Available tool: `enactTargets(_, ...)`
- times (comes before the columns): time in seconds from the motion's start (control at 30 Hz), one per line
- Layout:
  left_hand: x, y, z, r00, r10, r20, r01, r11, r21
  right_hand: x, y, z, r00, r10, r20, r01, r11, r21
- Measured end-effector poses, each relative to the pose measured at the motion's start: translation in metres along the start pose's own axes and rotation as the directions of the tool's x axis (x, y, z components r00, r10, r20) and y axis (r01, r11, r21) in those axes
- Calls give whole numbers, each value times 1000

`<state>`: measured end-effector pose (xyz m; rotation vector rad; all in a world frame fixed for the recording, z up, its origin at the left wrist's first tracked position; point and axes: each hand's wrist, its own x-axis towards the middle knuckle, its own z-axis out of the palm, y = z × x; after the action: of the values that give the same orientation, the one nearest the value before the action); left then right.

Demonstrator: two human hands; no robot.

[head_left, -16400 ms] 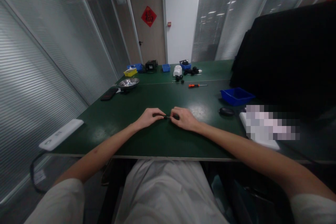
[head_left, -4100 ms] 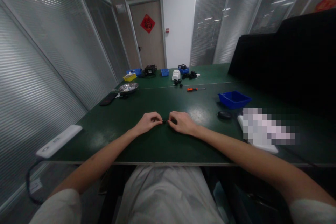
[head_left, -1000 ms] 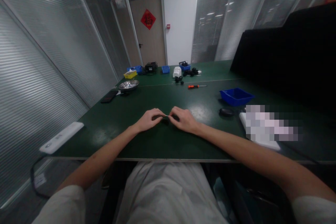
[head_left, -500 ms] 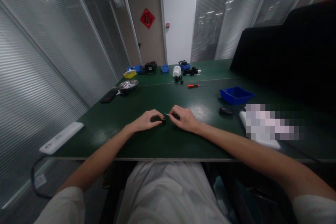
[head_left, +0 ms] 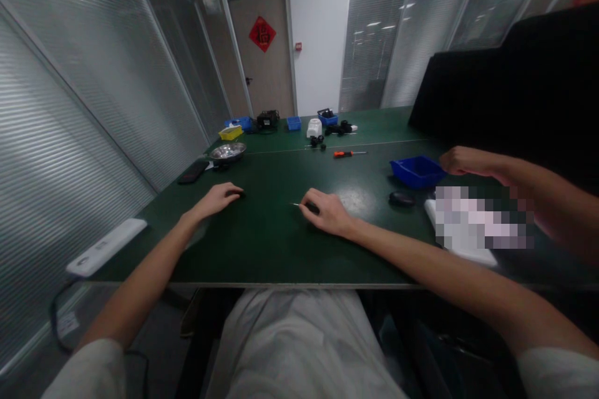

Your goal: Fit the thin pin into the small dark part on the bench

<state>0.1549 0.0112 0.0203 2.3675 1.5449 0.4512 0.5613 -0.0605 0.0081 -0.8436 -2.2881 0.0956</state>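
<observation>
My left hand (head_left: pixel 219 197) is over the left-middle of the table, its fingers closed on a small black part (head_left: pixel 240 193) that shows only in part at the fingertips. Near the table's middle, my right hand (head_left: pixel 325 211) grips a small screwdriver (head_left: pixel 311 206) with a dark handle. Its thin metal shaft points left. Most of the handle is hidden in my palm. A wide gap separates the two hands. The metal bowl (head_left: pixel 228 151) stands beyond my left hand.
Another person's hand (head_left: pixel 456 161) touches or nears the right edge of a blue tray (head_left: pixel 416 172). A black mouse (head_left: pixel 401 199) lies before it. An orange-handled screwdriver (head_left: pixel 344 154), black parts (head_left: pixel 317 141) and a white device (head_left: pixel 314 129) lie farther back. A power strip (head_left: pixel 107 247) is left.
My left hand has moved left and away from my right hand, carrying the small black part. My right hand stays put. Another person's hand has come in at the blue tray.
</observation>
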Motion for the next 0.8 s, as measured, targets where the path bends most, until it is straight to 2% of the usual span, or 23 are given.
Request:
enactTargets(0.07,-10,-47,-19,979,-184,-92,192,978,87,0,0,0,1000,2,7,-2,1000,1)
enactTargets(0.1,-17,-68,-29,948,-286,-141,303,946,115,0,1,1,1000,4,11,-4,1000,0)
enactTargets(0.17,-33,-101,-45,852,-468,-234,506,852,138,0,1,1,1000,9,16,-8,1000,-6)
enactTargets(0.23,-49,-121,-56,768,-564,-303,619,776,124,0,1,2,1000,12,20,-12,1000,-10)
enactTargets(0.27,-56,-127,-60,739,-588,-327,649,752,114,0,1,2,1000,13,21,-13,1000,-10)
enactTargets(0.4,-71,-132,-66,684,-616,-391,692,717,79,0,0,2,1000,15,25,-15,1000,-3)
enactTargets(0.6,-74,-129,-62,619,-609,-497,713,701,29,0,-1,1,999,11,34,-11,1000,-1)
enactTargets(0.7,-76,-126,-60,611,-592,-526,707,707,25,0,0,2,999,9,41,-9,1000,-5)
enactTargets(0.8,-77,-123,-58,627,-571,-530,691,721,41,1,0,2,999,4,39,-4,1000,-4)
